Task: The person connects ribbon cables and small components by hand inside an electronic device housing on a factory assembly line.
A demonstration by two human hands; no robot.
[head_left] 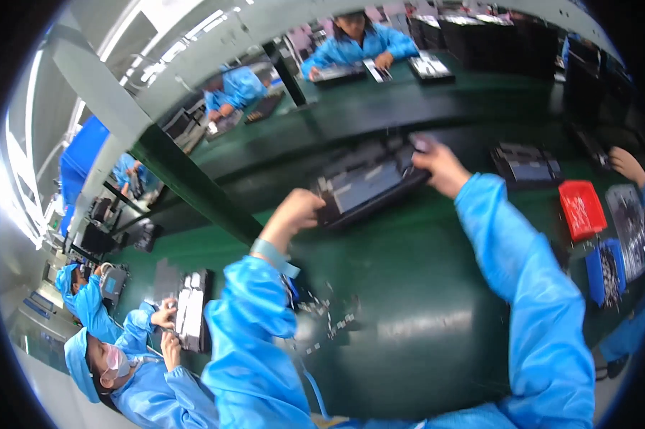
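A black tray (336,215) with grey-blue flat rectangular pieces in it is held out in front of me at the far side of the green bench, blurred by motion. My left hand (295,213) is closed on its left end, with a pale strap (269,252) around that wrist. Gripping the opposite end is my right hand (442,169), thumb and fingers bent around the corner. The fingers under the tray are hidden. Below my left hand, small loose pieces (329,314) lie scattered on the green bench top (408,286).
At right stand a red bin (582,209), a blue bin of small parts (606,272) and a clear tray (626,229). Another black tray (526,164) lies behind them, near a co-worker's hand (628,166). A green post (193,182) rises left. Co-workers handle trays left and across.
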